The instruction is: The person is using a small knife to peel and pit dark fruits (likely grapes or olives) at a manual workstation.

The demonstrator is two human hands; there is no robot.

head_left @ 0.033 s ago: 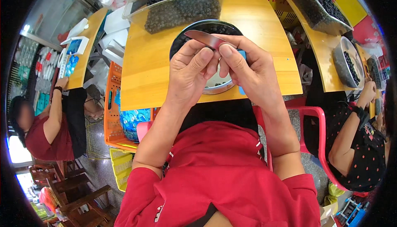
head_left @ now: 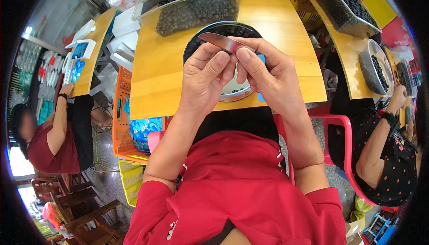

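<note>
In front of me, my right hand [head_left: 270, 73] is closed around the handle end of a knife [head_left: 215, 38]. Its short, broad metal blade points left, across the fingers of my left hand [head_left: 203, 75]. Those fingers are pinched together under the blade; a little dark thing shows at the thumb tip, mostly hidden. Both hands are raised over a round bowl [head_left: 239, 96], which has small black round pieces inside. Something blue [head_left: 262, 59] shows behind my right hand, largely covered by it.
A clear bin [head_left: 196, 15] of black round pieces stands at the table's [head_left: 286, 35] far side. Left of the table is an orange crate [head_left: 121, 124] with blue packets. Co-workers sit at tables on both sides; a pink chair [head_left: 335, 120] stands at right.
My hands and the knife have not visibly moved. The co-worker's arm on the right has shifted very slightly.
</note>
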